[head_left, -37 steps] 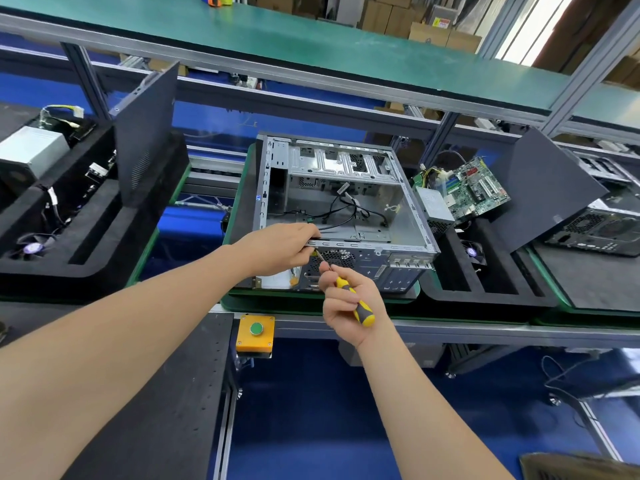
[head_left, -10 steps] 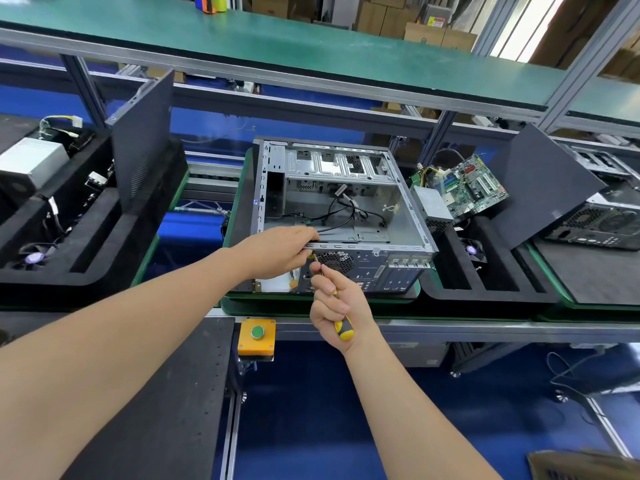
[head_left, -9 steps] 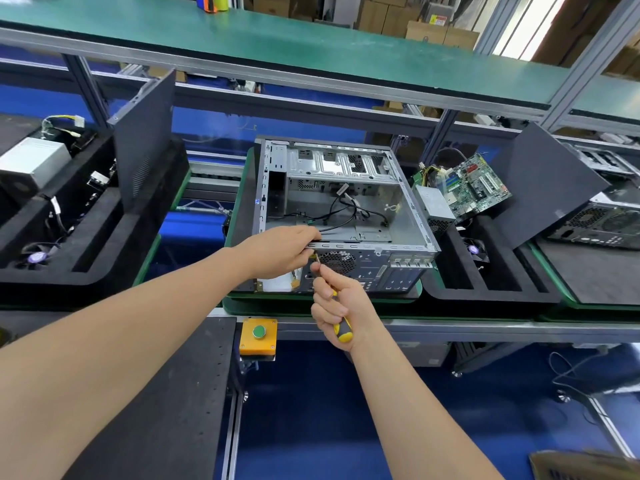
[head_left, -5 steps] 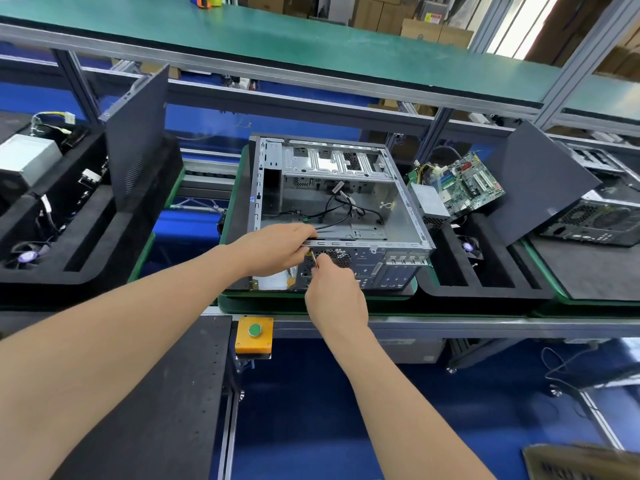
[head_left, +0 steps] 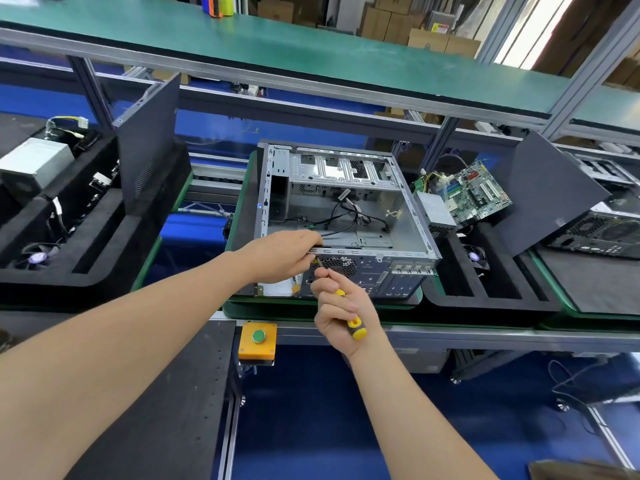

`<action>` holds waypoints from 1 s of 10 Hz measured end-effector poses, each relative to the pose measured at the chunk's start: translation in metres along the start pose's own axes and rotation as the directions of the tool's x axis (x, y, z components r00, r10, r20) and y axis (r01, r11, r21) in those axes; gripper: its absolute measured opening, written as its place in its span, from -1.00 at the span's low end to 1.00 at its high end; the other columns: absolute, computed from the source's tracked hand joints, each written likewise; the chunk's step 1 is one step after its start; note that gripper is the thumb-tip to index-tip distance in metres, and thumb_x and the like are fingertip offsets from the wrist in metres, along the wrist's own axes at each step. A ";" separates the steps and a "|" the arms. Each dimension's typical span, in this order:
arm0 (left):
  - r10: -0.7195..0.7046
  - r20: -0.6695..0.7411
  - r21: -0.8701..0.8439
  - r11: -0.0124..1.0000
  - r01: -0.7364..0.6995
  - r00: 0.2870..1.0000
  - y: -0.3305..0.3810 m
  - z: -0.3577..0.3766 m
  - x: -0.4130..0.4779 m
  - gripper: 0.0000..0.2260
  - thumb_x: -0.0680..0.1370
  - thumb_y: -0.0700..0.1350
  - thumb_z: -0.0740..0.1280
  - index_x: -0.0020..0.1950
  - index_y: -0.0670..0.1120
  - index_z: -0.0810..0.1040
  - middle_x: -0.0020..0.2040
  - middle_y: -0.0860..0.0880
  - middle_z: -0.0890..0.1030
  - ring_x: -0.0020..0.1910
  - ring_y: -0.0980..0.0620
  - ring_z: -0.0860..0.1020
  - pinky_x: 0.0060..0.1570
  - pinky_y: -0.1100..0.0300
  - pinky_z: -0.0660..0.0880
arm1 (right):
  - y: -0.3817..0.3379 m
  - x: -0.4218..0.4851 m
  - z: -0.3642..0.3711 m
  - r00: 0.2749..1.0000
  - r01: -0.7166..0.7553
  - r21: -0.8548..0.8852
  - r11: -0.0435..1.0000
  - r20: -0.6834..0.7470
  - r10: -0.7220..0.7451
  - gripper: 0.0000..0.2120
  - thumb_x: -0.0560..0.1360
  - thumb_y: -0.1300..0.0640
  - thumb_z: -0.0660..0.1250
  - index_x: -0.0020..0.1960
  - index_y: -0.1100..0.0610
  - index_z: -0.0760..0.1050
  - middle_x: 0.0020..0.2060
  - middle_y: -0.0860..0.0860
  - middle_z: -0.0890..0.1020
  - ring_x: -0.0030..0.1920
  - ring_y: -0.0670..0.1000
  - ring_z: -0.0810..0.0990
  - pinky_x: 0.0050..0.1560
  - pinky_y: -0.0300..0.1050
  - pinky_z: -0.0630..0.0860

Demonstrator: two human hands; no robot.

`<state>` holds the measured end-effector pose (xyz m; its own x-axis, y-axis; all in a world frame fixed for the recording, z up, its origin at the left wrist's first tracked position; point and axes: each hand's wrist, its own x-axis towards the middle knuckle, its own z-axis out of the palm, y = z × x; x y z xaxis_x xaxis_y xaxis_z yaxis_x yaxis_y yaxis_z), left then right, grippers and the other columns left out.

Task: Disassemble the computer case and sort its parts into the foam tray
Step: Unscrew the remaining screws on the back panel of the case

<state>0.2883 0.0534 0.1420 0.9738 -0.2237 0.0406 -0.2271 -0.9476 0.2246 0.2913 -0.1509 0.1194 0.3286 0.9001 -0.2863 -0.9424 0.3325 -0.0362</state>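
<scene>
While the computer case (head_left: 346,169) is lying open side up on a green carrier (head_left: 239,306) on the bench, just left of the foam tray (head_left: 491,292), the person is working at the rear panel nearest the camera. The left hand (head_left: 282,254) is curling over the upper rear rail, with its fingers wrapping the edge and bracing the chassis. The right hand (head_left: 341,308) is gripping the screwdriver (head_left: 355,328), fingers closing round the yellow-and-black handle. The shaft is angling up to a point beside the fan grille (head_left: 337,266), just beneath the left fingers. Whether the tip is sitting in a screw head is too small to tell.

The step in hand appears to be loosening a rear-panel fastener. For a clean result, the driver should be running straight along the screw axis and pressing in firmly before any turning. The bracing hand should be stopping the case from sliding and catching the freed screw before it falls among the loose cables (head_left: 349,216). The motherboard (head_left: 479,192) and power supply (head_left: 434,211) are already resting in the tray, so the task seems well advanced.
</scene>
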 end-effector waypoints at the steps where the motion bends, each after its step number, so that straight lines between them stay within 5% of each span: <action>1: 0.000 0.003 0.001 1.000 0.000 1.000 0.001 0.001 0.000 -0.71 0.71 0.01 0.11 0.39 -0.07 0.37 0.25 -0.03 0.55 0.11 -0.02 0.55 0.11 -0.05 0.52 | 0.005 0.004 0.004 0.999 0.029 0.068 0.997 0.044 -0.032 -0.69 0.75 0.17 0.06 -0.06 0.27 0.47 -0.42 0.07 0.46 -0.69 0.00 0.37 -0.72 -0.24 0.28; 2: -0.005 0.002 -0.005 1.000 0.005 1.000 0.000 0.000 0.001 -0.71 0.71 0.00 0.11 0.38 -0.07 0.37 0.25 -0.03 0.54 0.10 -0.02 0.55 0.11 -0.05 0.52 | 0.003 0.007 0.012 0.974 0.127 -0.272 0.954 -0.147 -0.172 -0.77 0.73 0.20 0.13 0.02 0.27 0.50 -0.45 0.01 0.42 -0.68 -0.10 0.29 -0.73 -0.26 0.23; 3: -0.008 -0.010 -0.013 1.000 0.007 1.000 0.000 0.001 0.000 -0.71 0.70 -0.01 0.11 0.38 -0.07 0.38 0.25 -0.03 0.55 0.10 -0.02 0.54 0.11 -0.02 0.51 | 0.002 0.007 0.018 0.901 0.080 -0.789 0.609 -0.204 -0.382 -0.82 0.72 0.21 0.09 0.08 0.23 0.44 -0.44 0.04 0.46 -0.64 -0.06 0.26 -0.66 -0.23 0.22; 4: -0.013 -0.003 -0.018 1.000 0.013 1.000 0.001 0.001 0.001 -0.71 0.71 -0.01 0.11 0.39 -0.07 0.39 0.25 -0.02 0.55 0.12 0.00 0.54 0.13 -0.02 0.51 | 0.004 0.007 0.021 0.789 -0.232 -0.936 -0.264 -0.023 -0.614 -0.82 0.71 0.15 0.07 0.04 0.21 0.38 -0.34 0.11 0.53 -0.51 0.06 0.43 -0.47 -0.15 0.35; 5: -0.016 0.000 -0.024 1.000 0.016 1.000 0.001 0.000 0.001 -0.70 0.71 0.00 0.10 0.39 -0.06 0.39 0.26 -0.01 0.55 0.13 0.00 0.54 0.15 -0.03 0.51 | 0.009 0.009 0.020 0.739 -0.462 -0.571 -0.678 0.175 -0.650 -0.91 0.70 0.12 0.16 0.04 0.03 0.25 -0.30 0.00 0.40 -0.37 0.04 0.40 -0.39 -0.07 0.24; 6: -0.027 -0.003 -0.027 0.999 0.027 1.000 0.001 0.000 0.000 -0.70 0.71 0.01 0.10 0.40 -0.05 0.39 0.25 0.00 0.55 0.12 0.01 0.54 0.14 -0.03 0.52 | 0.009 0.012 0.011 0.679 -0.428 -0.624 -0.654 0.255 -0.688 -0.88 0.70 0.06 0.18 0.00 0.02 0.30 -0.27 0.02 0.49 -0.26 0.14 0.50 -0.30 -0.01 0.34; 7: -0.032 -0.006 -0.034 0.999 0.032 0.999 0.002 0.000 -0.001 -0.71 0.70 0.01 0.11 0.38 -0.06 0.40 0.23 0.00 0.56 0.09 0.02 0.54 0.12 0.00 0.52 | 0.005 0.012 0.013 0.692 -0.314 -0.806 -0.502 0.168 -0.702 -0.76 0.70 0.01 0.18 -0.09 0.06 0.46 -0.32 0.02 0.58 -0.32 0.10 0.56 -0.33 -0.03 0.43; 8: -0.047 -0.026 -0.053 0.998 0.045 0.999 0.004 -0.001 -0.001 -0.72 0.70 0.00 0.13 0.36 -0.07 0.42 0.20 0.01 0.57 0.06 0.03 0.55 0.07 0.06 0.52 | -0.003 0.013 0.017 0.752 -0.222 -0.974 0.041 -0.198 -0.629 -0.70 0.65 0.09 0.18 -0.10 0.16 0.63 -0.46 0.04 0.56 -0.59 0.08 0.46 -0.49 -0.14 0.42; 9: -0.058 -0.039 -0.075 0.996 0.055 0.998 0.004 -0.002 -0.002 -0.76 0.69 -0.01 0.15 0.30 -0.07 0.43 0.10 -0.02 0.60 -0.03 0.02 0.55 -0.01 0.04 0.52 | -0.005 0.009 0.013 0.872 -0.027 -0.847 0.531 -0.279 -0.401 -0.67 0.71 0.10 0.13 -0.05 0.23 0.58 -0.43 0.06 0.47 -0.63 0.04 0.36 -0.57 -0.18 0.28; 10: -0.059 -0.036 -0.083 0.995 0.055 0.998 0.005 -0.004 -0.002 -0.75 0.69 -0.02 0.16 0.30 -0.08 0.43 0.08 -0.03 0.61 -0.03 -0.01 0.56 0.01 -0.01 0.53 | -0.005 0.005 0.004 0.963 0.042 -0.468 0.883 -0.215 -0.160 -0.75 0.71 0.08 0.18 -0.04 0.19 0.51 -0.43 -0.01 0.39 -0.59 -0.05 0.35 -0.58 -0.19 0.31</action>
<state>0.2849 0.0498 0.1466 0.9852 -0.1594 0.0625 -0.1709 -0.9363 0.3069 0.2979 -0.1466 0.1222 0.4536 0.7535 -0.4759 -0.8475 0.1996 -0.4918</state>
